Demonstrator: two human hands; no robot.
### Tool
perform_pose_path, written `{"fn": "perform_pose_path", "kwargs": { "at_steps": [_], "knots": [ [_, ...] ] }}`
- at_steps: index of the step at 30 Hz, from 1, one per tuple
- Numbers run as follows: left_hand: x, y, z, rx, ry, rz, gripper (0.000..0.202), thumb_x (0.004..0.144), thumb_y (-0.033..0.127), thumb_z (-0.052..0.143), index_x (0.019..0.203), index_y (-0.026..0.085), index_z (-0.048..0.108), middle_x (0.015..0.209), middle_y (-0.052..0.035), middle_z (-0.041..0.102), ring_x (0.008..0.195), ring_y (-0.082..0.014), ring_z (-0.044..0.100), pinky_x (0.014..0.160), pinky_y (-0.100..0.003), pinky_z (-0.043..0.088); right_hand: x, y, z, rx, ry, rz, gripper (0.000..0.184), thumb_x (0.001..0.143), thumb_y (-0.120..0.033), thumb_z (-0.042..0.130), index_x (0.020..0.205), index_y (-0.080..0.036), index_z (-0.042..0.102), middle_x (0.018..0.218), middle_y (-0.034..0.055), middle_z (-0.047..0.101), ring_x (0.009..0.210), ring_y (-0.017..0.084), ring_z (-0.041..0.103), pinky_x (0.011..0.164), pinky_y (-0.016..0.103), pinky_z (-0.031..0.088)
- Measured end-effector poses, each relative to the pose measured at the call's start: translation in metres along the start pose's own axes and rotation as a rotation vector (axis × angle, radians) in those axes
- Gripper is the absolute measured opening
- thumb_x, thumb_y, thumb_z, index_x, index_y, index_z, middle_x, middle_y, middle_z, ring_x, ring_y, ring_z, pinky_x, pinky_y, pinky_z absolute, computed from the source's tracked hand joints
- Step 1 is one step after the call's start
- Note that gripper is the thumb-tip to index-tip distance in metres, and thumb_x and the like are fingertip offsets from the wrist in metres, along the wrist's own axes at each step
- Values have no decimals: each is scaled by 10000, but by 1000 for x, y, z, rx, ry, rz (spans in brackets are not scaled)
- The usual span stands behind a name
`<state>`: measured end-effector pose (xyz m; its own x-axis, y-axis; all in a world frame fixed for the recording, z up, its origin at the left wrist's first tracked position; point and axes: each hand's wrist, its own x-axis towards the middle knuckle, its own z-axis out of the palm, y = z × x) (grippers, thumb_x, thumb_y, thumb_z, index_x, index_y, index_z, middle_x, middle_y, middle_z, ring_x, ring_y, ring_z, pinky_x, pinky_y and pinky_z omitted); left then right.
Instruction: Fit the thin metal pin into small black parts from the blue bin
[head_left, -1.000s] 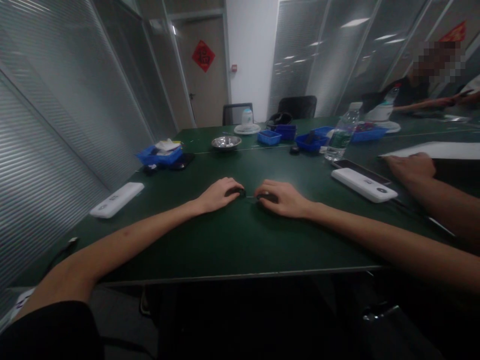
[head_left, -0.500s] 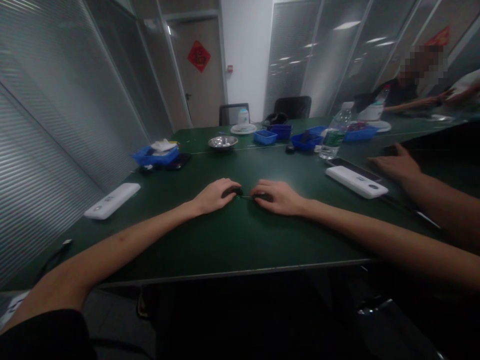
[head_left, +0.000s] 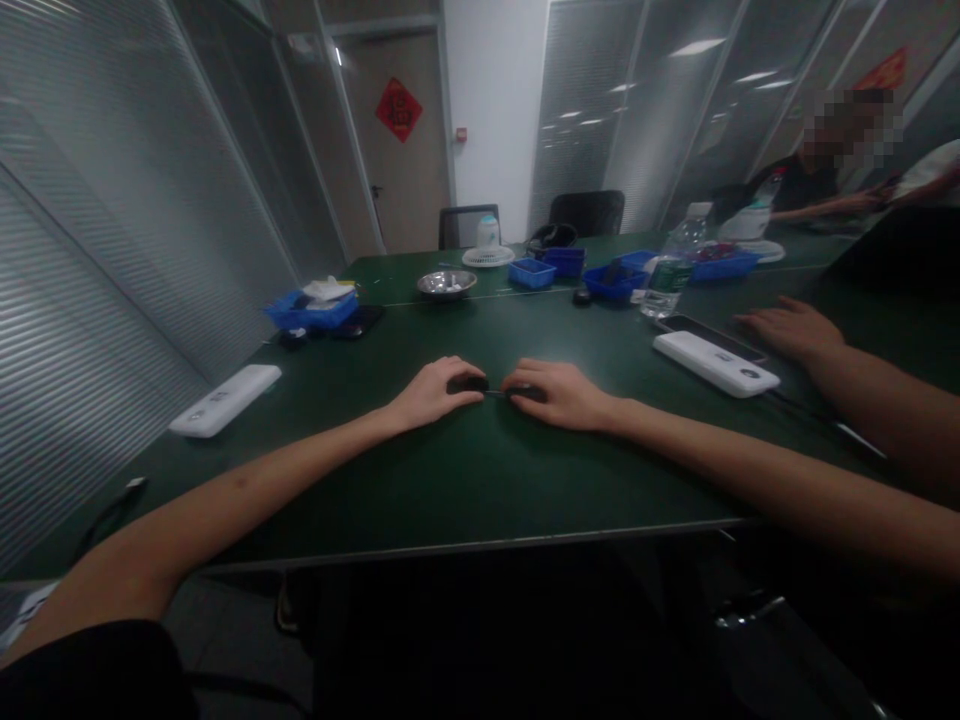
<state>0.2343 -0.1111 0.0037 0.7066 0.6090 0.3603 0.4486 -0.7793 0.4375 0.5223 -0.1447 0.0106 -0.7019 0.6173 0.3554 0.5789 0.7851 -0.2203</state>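
Note:
Over the middle of the green table [head_left: 480,480], my left hand [head_left: 431,393] is closed round a small black object [head_left: 469,383], its kind too dark to make out. Close by on the right, my right hand [head_left: 559,393] grips a dark-handled tool [head_left: 527,393] with a thin metal shaft [head_left: 495,393]. The shaft points left at the black object, and its tip seems to meet it. Fingers hide much of both things.
White power banks lie left [head_left: 227,400] and right [head_left: 716,364], the right one beside a phone [head_left: 709,338]. A water bottle [head_left: 671,270], metal bowl [head_left: 447,286] and several blue trays [head_left: 313,308] stand farther back. A co-worker's hand [head_left: 795,328] rests at right.
The black object in my left hand has turned slightly and shows more of its side. My right hand stays nearly still. The co-worker's hand at right has flattened on the table.

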Motion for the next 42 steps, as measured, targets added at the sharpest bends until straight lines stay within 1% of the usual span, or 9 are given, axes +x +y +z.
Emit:
{"fn": "perform_pose_path", "kwargs": {
  "at_steps": [12, 18, 25, 30, 32, 34, 38, 40, 42],
  "knots": [
    [-1, -3, -7, 138, -27, 84, 381, 1015, 391, 610, 1357, 229, 656, 1195, -100, 662, 1059, -246, 629, 895, -387, 527, 0, -5, -2, -9, -2, 5, 275, 1007, -336, 561, 1230, -228, 679, 1118, 64, 661, 808, 170, 611, 707, 303, 426],
    [-1, -9, -10, 230, -30, 150, 321, 1067, 347, 512, 1296, 188, 670, 1135, -115, 672, 1041, -243, 634, 908, -387, 527, 0, -4, -1, -16, 5, -6, 270, 1006, -342, 560, 1222, -231, 680, 1125, 64, 668, 798, 167, 610, 707, 306, 421],
    [0, -10, -9, 167, -33, 140, 280, 1035, 361, 589, 1242, 184, 652, 1194, -108, 652, 1086, -240, 628, 940, -389, 532, 0, -4, -2, -16, -1, -4, 277, 1009, -342, 560, 1233, -232, 679, 1119, 63, 663, 804, 168, 609, 706, 301, 421],
    [2, -14, -4, 113, -21, 107, 263, 1030, 355, 597, 1222, 186, 658, 1151, -94, 679, 1064, -235, 645, 939, -396, 537, 1, -3, -2, -20, -14, -8, 277, 1011, -339, 559, 1241, -232, 669, 1134, 64, 664, 813, 169, 614, 713, 302, 429],
    [2, -24, -7, 132, 2, 102, 268, 1040, 358, 573, 1225, 188, 669, 1163, -95, 687, 1074, -235, 648, 952, -400, 533, 1, -4, -3, -28, -21, -10, 275, 1015, -343, 555, 1239, -228, 666, 1137, 65, 664, 819, 169, 614, 711, 300, 427],
    [0, -42, -15, 175, 49, 71, 284, 1050, 366, 541, 1214, 183, 685, 1169, -100, 697, 1085, -238, 651, 970, -410, 527, 1, -4, -4, -28, -26, -12, 276, 1020, -350, 550, 1237, -223, 663, 1134, 66, 663, 821, 169, 614, 707, 299, 426],
    [-15, -100, -51, 326, 160, -111, 323, 1045, 377, 508, 1137, 162, 731, 1153, -121, 726, 1089, -270, 667, 1002, -446, 513, 0, -5, -5, -27, -34, -10, 278, 1025, -352, 544, 1246, -222, 655, 1134, 61, 661, 819, 165, 613, 712, 299, 425],
    [-27, -130, -70, 414, 198, -221, 333, 1033, 362, 506, 1143, 155, 741, 1151, -127, 738, 1083, -278, 680, 1000, -435, 513, 0, -5, -4, -32, -39, -7, 281, 1024, -356, 548, 1246, -220, 655, 1134, 62, 659, 825, 167, 612, 711, 298, 425],
    [-38, -153, -85, 508, 223, -316, 336, 1022, 335, 501, 1123, 145, 759, 1144, -140, 750, 1076, -289, 691, 994, -420, 509, 0, -5, -4, -35, -40, -4, 281, 1023, -358, 550, 1242, -217, 656, 1131, 64, 659, 829, 168, 611, 709, 295, 425]
  ]
}}
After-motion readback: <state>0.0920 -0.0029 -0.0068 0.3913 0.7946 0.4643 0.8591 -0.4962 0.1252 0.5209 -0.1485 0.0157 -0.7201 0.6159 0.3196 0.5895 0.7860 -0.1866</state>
